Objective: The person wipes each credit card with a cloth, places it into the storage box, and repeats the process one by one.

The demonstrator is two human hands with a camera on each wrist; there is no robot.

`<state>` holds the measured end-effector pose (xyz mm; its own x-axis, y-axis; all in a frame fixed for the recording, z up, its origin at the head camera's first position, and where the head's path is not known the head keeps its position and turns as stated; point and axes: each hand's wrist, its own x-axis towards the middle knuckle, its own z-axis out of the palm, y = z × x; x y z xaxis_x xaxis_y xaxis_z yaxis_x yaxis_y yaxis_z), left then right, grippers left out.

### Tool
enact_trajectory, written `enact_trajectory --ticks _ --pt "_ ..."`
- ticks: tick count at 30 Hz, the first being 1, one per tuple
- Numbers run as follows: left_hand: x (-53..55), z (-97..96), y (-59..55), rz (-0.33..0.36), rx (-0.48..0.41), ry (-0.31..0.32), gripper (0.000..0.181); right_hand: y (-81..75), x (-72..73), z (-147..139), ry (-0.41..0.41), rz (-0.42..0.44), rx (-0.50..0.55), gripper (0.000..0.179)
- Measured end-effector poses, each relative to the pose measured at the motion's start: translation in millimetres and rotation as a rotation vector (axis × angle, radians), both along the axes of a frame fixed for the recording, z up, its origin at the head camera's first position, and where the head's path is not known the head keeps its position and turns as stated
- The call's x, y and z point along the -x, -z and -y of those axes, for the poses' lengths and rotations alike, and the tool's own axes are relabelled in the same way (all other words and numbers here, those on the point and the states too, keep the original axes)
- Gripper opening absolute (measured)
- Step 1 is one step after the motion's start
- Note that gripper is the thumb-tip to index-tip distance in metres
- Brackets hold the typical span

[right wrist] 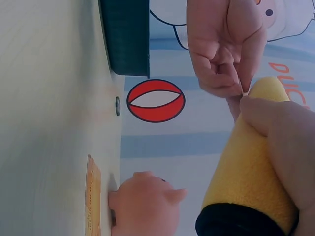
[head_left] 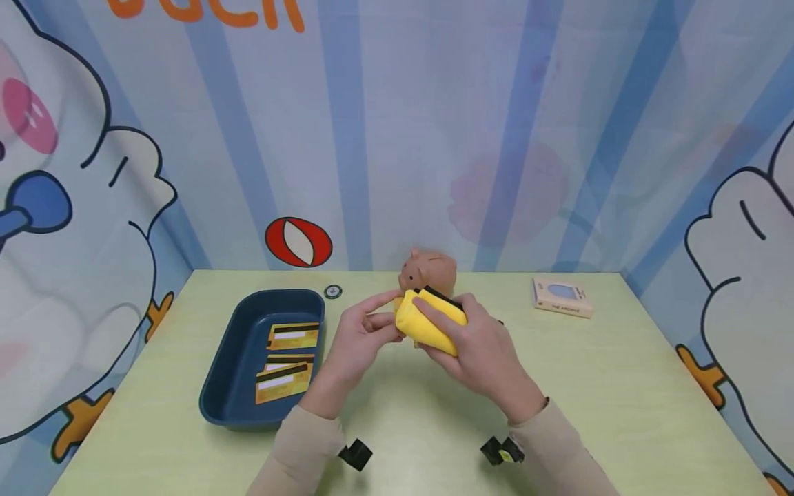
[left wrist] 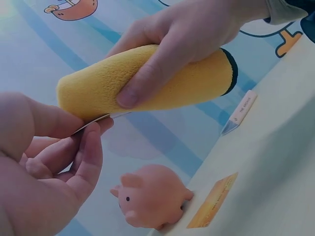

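My right hand [head_left: 490, 344] grips a folded yellow cloth [head_left: 431, 324] with black edging, the thumb lying along its fuzzy side. My left hand [head_left: 360, 337] meets it at the cloth's left end and pinches a thin card [left wrist: 93, 123], seen almost edge-on. Part of that card is hidden beneath the cloth. Both hands are raised above the table, in front of a pink piggy bank [head_left: 437, 269]. Another gold card [left wrist: 212, 201] lies flat on the table near the piggy bank; the hands hide most of it in the head view.
A dark blue tray [head_left: 226, 386] stands left of the hands, with gold striped cards [head_left: 284, 383] inside. Behind its right corner lies a small round dark disc [head_left: 333, 291]. A small pale box [head_left: 561, 297] sits at the back right. A printed curtain [head_left: 409, 138] borders the table.
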<state>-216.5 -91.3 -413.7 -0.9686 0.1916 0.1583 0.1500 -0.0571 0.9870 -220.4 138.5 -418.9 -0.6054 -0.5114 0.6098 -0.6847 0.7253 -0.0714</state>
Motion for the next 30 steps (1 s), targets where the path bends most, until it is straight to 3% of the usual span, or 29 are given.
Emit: enact_trajectory --ticks 13,23,30 --pt "3.6 7.2 -4.8 0.046 -0.044 -0.117 0.05 -1.2 5.5 -11 0.038 0.016 0.025 0.072" --pt "5.2 12.5 -6.9 0.087 -0.057 -0.111 0.051 -4.1 10.4 -24 0.082 0.042 0.042 0.072" --pt "5.7 10.3 -2.2 0.081 0.042 -0.093 0.046 -9.5 11.6 -33 0.128 0.109 0.115 0.074"
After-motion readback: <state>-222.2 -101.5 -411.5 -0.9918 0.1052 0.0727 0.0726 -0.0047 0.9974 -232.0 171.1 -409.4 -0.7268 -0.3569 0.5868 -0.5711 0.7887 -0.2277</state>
